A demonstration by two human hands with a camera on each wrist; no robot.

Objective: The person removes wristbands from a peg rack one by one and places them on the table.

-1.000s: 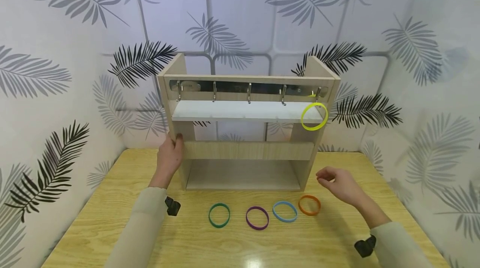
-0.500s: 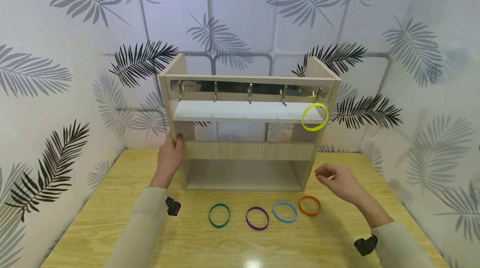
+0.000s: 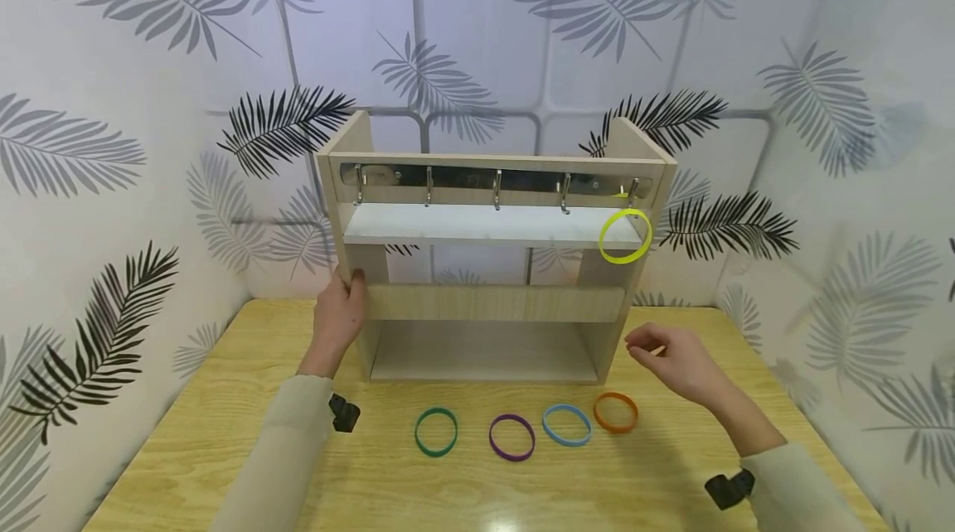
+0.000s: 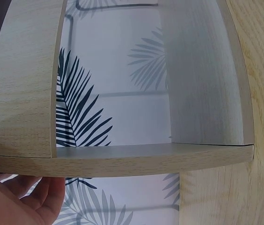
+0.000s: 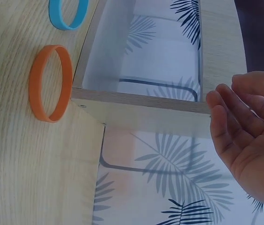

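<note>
My left hand (image 3: 339, 315) grips the left side panel of a small light-wood shelf (image 3: 496, 303), thumb in front. In the left wrist view, its fingers (image 4: 52, 197) curl around the panel. A yellow silicone wristband (image 3: 622, 259) hangs from the rightmost metal hook (image 3: 633, 192) on the shelf's top rail. To the right of the shelf, my right hand (image 3: 677, 360) hovers with loosely bent fingers and holds nothing. Nearest below it lies an orange wristband (image 3: 616, 430). The light blue (image 3: 570, 442), purple (image 3: 513, 458) and green wristbands (image 3: 437, 455) lie in a row to its left.
Several other hooks (image 3: 497, 191) along the metal strip carry nothing. The shelf stands on a wood-grain table (image 3: 418, 499), close to a wall (image 3: 477, 35) with leaf patterns. Black wrist cameras (image 3: 344, 413) sit on both sleeves.
The head view has tilted very slightly, so the scene sits a few pixels lower. Both hands and all the wristbands stay in place.
</note>
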